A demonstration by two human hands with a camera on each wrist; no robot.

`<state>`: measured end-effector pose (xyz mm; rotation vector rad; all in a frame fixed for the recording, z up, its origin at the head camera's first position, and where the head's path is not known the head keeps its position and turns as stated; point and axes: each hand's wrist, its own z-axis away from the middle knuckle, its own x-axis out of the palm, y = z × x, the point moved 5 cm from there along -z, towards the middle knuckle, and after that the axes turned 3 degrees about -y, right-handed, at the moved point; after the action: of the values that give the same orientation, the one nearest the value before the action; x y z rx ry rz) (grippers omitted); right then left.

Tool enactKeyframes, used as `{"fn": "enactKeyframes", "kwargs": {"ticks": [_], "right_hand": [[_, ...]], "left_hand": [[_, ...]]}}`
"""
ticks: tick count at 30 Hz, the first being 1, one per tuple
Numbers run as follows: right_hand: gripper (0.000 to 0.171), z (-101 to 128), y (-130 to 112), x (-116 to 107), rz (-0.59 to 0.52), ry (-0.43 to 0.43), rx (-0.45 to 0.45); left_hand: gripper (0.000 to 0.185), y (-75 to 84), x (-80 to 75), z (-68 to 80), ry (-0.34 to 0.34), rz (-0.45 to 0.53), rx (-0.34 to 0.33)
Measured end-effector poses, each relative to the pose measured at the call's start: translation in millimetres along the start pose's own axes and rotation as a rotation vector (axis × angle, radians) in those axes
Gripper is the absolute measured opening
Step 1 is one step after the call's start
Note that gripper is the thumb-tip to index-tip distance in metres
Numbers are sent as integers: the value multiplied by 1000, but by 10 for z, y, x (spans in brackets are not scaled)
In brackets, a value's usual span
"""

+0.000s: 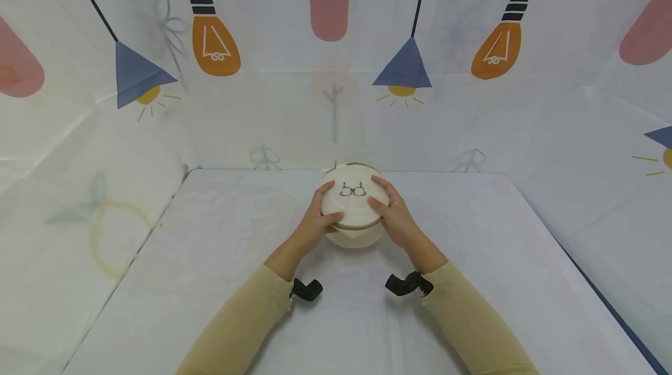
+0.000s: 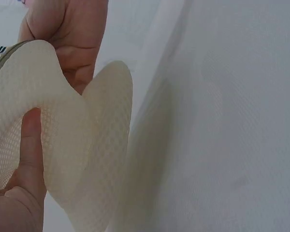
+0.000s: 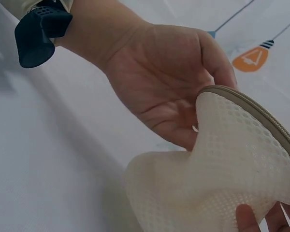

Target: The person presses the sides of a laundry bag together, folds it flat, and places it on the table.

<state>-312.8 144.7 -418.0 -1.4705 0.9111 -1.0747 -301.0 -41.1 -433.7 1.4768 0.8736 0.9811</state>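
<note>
A round cream mesh laundry bag [image 1: 349, 210] is between my two hands near the far side of the table. Its lid faces up, with a small black line print [image 1: 353, 189] like a pair of glasses, and an olive-brown zip [image 3: 253, 107] runs round its rim. My left hand [image 1: 317, 220] grips the bag's left side, thumb over the lid near its front edge. On the right side, my right hand [image 1: 398, 216] holds it, with thumb and a finger on the lid. Both wrist views show the soft mesh wall folded and dented. Fingers under the bag are partly hidden.
A white-covered table [image 1: 210, 281] spreads beneath my arms. Behind it hangs a pale cloth backdrop [image 1: 294, 112] printed with lamps and bulbs, and similar cloth stands at both sides. Black curved mounts [image 1: 307, 290] sit on my wrists.
</note>
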Motion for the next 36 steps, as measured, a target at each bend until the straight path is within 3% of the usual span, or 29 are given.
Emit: {"fn": "enactKeyframes", "kwargs": {"ticks": [5, 7, 15, 20, 27, 36], "right_hand": [[61, -5, 64, 22, 81, -18, 31], [61, -2, 73, 31, 102, -19, 43], [63, 8, 28, 29, 116, -10, 39], [68, -4, 14, -10, 137, -51, 61], [70, -38, -3, -83, 101, -137, 59], [72, -34, -9, -72, 5, -169, 10]], "left_hand": [[74, 65, -7, -7, 55, 239, 82], [72, 89, -12, -9, 70, 274, 118], [66, 100, -32, 2, 134, 216, 113], [61, 85, -61, -1, 179, 164, 98], [58, 47, -64, -3, 129, 203, 82], [57, 23, -40, -8, 80, 206, 84]]}}
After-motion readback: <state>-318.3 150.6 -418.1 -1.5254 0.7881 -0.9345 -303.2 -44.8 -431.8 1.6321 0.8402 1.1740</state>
